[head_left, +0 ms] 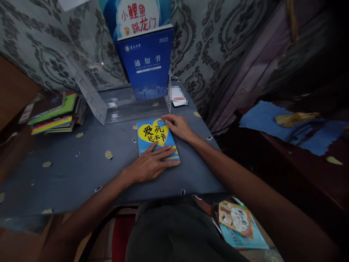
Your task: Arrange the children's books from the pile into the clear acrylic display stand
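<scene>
A blue paperback book (174, 141) with a yellow heart and black Chinese characters lies closed on the cloth-covered table. My left hand (149, 164) rests flat across its lower part, fingers spread and holding nothing. At the book's upper right corner is my right hand (180, 126), its fingers curled together over the corner and edge. The thumb's contact there is only partly visible. Behind the book stands a clear acrylic book stand (128, 113), with a dark blue booklet (149, 82) marked 2022 upright in it.
A stack of books (53, 118) sits at the table's left. Another picture book (139, 16) rises behind the blue booklet. A blurred white item (177, 95) is right of the stand. Below the table's front edge lie more books (237, 222). Blue cloth (267, 122) covers a surface at right.
</scene>
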Demonstrator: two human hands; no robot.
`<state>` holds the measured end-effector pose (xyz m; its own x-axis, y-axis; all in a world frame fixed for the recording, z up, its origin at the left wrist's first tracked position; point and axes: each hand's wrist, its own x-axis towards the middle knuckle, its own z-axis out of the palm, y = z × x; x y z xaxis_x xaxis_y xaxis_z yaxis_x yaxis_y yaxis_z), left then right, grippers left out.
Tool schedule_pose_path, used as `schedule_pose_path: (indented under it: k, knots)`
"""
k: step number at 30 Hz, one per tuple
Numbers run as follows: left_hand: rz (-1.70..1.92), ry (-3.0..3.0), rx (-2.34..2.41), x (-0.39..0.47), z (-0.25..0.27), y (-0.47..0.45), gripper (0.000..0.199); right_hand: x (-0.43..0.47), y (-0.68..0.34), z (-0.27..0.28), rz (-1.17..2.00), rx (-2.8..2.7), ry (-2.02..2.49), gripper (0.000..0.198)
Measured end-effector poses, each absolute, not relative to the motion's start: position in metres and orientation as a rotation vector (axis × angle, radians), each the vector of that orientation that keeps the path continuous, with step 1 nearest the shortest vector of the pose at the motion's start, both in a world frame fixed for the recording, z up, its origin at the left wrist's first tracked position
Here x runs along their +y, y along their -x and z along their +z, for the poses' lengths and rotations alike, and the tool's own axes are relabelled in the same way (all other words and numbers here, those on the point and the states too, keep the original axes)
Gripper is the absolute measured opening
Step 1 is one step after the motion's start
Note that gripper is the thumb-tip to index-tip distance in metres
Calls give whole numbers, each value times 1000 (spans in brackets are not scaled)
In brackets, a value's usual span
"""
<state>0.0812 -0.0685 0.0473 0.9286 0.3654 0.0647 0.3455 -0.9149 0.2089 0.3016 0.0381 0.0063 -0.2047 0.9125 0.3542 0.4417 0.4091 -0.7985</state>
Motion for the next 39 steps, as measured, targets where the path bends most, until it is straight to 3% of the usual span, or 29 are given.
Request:
schedule_pose_path:
  k: [23,29,32,39]
  knots:
    - [540,-2713,643,-94,39,4,54,38,-302,2,597,-1866,1198,31]
    - [641,-2680,659,-94,35,3,48,26,-287,19,422,-2034,1293,32]
    - [627,-2684,672,-95,38,0,46,-2,-257,33,349,-2178,1237,36]
    - [589,-2654,805,-101,43,-3,37,-67,-194,38,650,-2403,947,64]
